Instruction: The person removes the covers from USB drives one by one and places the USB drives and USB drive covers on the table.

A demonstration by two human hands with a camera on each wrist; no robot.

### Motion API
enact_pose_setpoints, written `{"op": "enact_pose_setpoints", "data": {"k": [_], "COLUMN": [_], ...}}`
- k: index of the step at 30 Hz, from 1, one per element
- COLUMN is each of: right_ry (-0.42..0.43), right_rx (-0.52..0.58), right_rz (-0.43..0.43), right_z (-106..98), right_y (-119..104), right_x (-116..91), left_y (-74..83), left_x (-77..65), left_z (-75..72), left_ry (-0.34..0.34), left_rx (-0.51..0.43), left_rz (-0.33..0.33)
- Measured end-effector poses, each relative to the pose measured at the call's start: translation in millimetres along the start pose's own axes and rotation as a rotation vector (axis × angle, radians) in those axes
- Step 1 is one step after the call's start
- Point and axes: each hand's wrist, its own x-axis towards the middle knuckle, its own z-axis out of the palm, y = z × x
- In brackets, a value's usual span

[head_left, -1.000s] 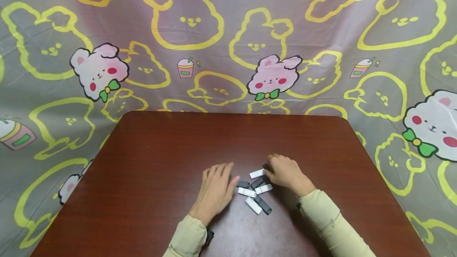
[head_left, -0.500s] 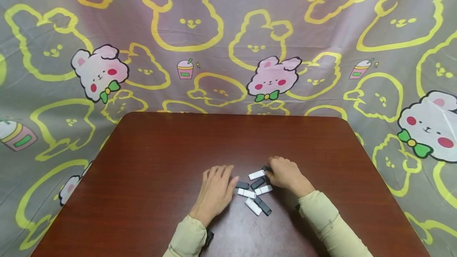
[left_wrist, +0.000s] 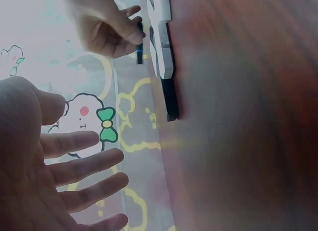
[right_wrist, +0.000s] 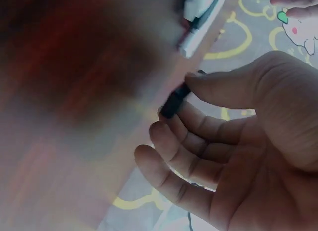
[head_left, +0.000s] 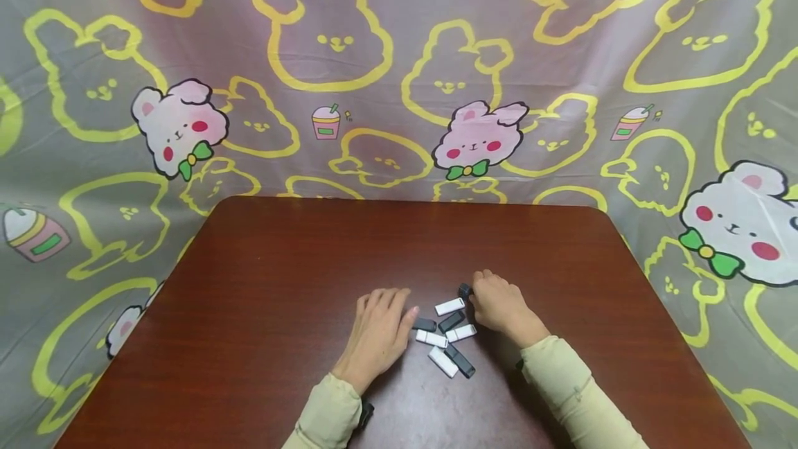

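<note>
In the head view, several white USB sticks (head_left: 442, 362) and three dark USB sticks (head_left: 460, 360) lie in a loose cluster on the table. My right hand (head_left: 501, 303) pinches a black USB stick (right_wrist: 175, 99) between thumb and fingertips, just beyond the cluster's far right side. The right wrist view shows its other fingers loosely bent. To the left of the cluster is my left hand (head_left: 377, 335), holding nothing, its thumb near a dark USB stick (head_left: 425, 324) that it partly hides. Spread, relaxed fingers (left_wrist: 94, 191) show in the left wrist view.
The brown wooden table (head_left: 312, 248) has rounded far corners. Behind it and along both sides hangs a grey curtain (head_left: 374, 109) with yellow outlines and bunny prints. Both forearms, in pale sleeves (head_left: 573, 393), reach in from the near edge.
My right hand has turned slightly, and the black USB stick in it now shows its end more. My left hand and the cluster stay put. The head view has shifted a little.
</note>
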Motion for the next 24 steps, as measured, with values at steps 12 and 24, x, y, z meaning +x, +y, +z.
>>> {"op": "enact_pose_setpoints", "data": {"k": [12, 24], "right_ry": [0.279, 0.359], "right_rx": [0.050, 0.104], "right_rz": [-0.070, -0.133], "right_z": [-24, -44], "right_y": [-14, -47], "right_x": [-1, -17], "left_y": [3.8, 14.4], "left_x": [23.7, 46.1], "left_z": [-6.6, -8.0], "left_ry": [0.035, -0.059], "left_rx": [-0.040, -0.325], "left_rz": [0.047, -0.065]}}
